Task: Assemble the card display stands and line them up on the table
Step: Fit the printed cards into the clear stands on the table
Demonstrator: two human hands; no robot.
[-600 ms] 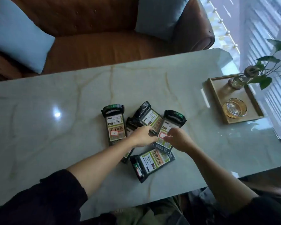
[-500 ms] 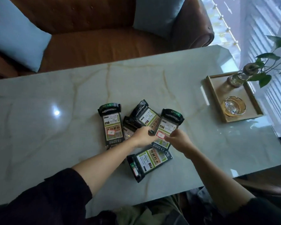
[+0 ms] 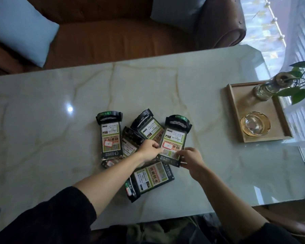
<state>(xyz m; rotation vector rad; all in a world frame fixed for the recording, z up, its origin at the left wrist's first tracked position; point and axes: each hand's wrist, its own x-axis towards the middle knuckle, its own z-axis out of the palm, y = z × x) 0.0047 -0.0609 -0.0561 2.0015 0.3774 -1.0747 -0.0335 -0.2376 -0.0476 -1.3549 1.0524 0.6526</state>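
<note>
Both hands are pinching the same card stand (image 3: 173, 140), the right-most one in the pile: the left hand (image 3: 149, 149) has its fingers closed on the near left edge and the right hand (image 3: 192, 158) grips the near right corner. I count five card stands in all, bunched mid-table. One lies flat on the left (image 3: 110, 136), one is tilted at the far middle (image 3: 147, 125), one is half buried under the left wrist (image 3: 128, 147), and one lies sideways nearest the person (image 3: 151, 178). They all sit on a pale marble table (image 3: 42, 138). Over on the right there's one wooden tray (image 3: 233, 110) with one glass ashtray (image 3: 254, 123) and one glass vase (image 3: 266, 88) with a leafy plant. Past the far edge is a brown leather sofa (image 3: 113, 37) with two light blue cushions.
</note>
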